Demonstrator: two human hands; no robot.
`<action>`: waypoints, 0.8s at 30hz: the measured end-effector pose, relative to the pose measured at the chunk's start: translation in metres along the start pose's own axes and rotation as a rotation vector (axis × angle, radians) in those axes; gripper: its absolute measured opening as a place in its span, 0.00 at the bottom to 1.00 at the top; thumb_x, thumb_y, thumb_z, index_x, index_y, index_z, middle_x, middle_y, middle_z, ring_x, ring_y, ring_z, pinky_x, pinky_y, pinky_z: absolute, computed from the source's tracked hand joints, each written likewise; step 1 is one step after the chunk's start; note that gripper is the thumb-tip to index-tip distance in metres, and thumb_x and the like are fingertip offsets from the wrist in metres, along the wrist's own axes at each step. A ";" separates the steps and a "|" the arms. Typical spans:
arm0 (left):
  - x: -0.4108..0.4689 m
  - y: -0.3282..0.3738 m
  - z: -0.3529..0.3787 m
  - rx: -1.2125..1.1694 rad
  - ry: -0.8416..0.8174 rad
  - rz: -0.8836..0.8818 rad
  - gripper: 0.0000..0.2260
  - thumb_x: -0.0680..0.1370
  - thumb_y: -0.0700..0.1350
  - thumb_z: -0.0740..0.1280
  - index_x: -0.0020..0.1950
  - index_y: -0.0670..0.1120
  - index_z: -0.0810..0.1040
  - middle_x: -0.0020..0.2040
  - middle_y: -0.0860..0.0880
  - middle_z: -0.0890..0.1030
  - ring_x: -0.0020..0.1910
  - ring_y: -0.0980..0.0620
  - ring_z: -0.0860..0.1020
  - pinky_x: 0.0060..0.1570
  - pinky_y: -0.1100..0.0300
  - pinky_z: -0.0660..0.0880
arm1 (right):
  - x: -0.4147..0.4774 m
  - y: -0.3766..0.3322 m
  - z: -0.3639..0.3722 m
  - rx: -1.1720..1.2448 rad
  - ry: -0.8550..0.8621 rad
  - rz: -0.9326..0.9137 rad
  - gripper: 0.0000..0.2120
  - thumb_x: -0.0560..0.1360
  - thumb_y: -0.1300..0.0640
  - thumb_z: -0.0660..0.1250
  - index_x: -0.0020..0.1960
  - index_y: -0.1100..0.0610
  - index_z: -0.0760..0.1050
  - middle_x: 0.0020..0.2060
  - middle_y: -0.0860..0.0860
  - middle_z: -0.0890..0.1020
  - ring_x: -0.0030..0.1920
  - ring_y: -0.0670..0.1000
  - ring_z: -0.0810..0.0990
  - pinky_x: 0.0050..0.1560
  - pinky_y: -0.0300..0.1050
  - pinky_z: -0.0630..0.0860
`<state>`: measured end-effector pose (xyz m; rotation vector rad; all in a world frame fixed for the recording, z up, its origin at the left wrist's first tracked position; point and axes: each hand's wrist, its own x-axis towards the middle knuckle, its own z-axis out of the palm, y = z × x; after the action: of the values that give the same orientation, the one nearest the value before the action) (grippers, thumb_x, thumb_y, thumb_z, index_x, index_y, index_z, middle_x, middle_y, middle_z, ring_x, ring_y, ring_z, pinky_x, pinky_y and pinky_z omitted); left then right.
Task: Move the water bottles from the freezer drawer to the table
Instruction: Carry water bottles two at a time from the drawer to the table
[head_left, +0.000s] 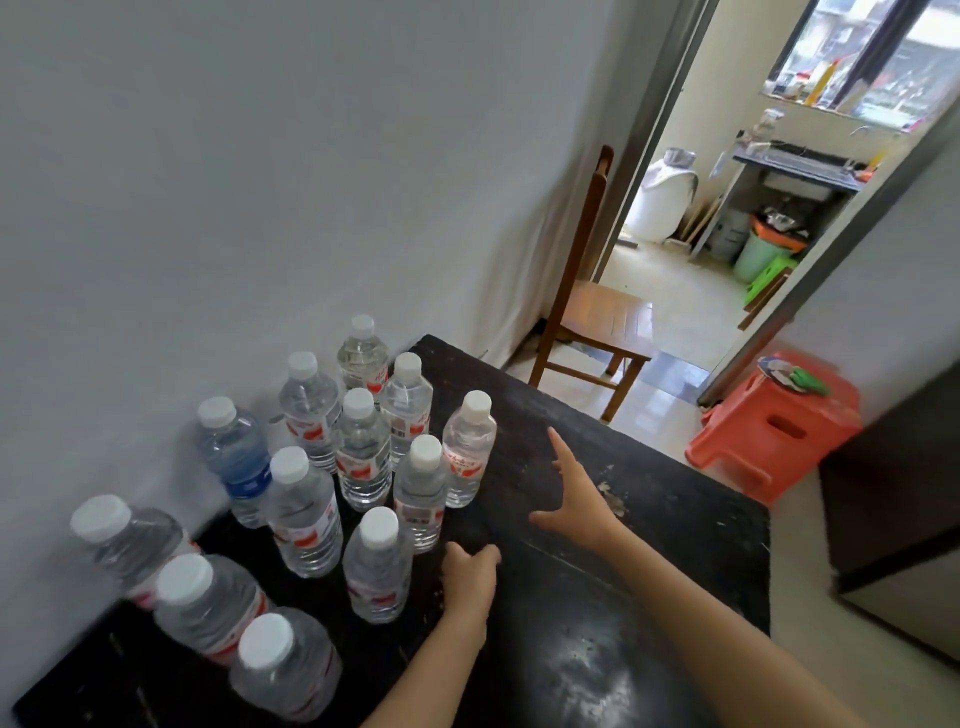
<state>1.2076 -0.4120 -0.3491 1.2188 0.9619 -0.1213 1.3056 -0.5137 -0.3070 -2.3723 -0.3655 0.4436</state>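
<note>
Several clear water bottles (363, 457) with white caps stand upright on the dark table (623, 545), grouped along the wall at its left side. One has a blue label (239, 462); most of the others carry red-and-white labels. My left hand (467, 577) hovers empty just right of the nearest front bottle (376, 566), its fingers loosely curled. My right hand (576, 493) is spread open above the table, to the right of the rightmost bottle (467, 449), touching nothing. The freezer drawer is out of view.
A wooden chair (597, 312) stands beyond the table's far edge by a doorway. An orange plastic stool (774, 426) sits on the floor to the right. A dark cabinet (904, 483) is at the far right. The white wall borders the table's left side.
</note>
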 end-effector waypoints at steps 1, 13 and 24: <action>-0.006 -0.004 -0.003 0.056 -0.034 0.008 0.28 0.73 0.39 0.64 0.71 0.37 0.59 0.68 0.39 0.67 0.66 0.42 0.67 0.66 0.50 0.65 | -0.013 0.007 -0.005 -0.010 0.009 0.008 0.48 0.69 0.60 0.73 0.74 0.42 0.42 0.74 0.50 0.56 0.72 0.55 0.60 0.67 0.54 0.67; -0.096 -0.035 -0.079 0.521 -0.126 0.358 0.26 0.77 0.43 0.62 0.73 0.42 0.58 0.72 0.43 0.64 0.70 0.47 0.64 0.66 0.55 0.62 | -0.135 0.008 -0.025 0.001 0.166 -0.057 0.42 0.70 0.57 0.72 0.74 0.47 0.48 0.73 0.52 0.59 0.71 0.57 0.62 0.68 0.56 0.65; -0.142 -0.047 -0.163 0.763 -0.056 0.625 0.26 0.76 0.43 0.63 0.73 0.45 0.60 0.70 0.42 0.67 0.69 0.46 0.66 0.67 0.51 0.65 | -0.211 0.001 0.016 -0.234 0.006 -0.058 0.35 0.73 0.52 0.68 0.74 0.49 0.52 0.71 0.54 0.62 0.68 0.54 0.65 0.66 0.47 0.68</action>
<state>1.0026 -0.3514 -0.2907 2.1554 0.4397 -0.0205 1.1087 -0.5841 -0.2736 -2.5812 -0.5062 0.3847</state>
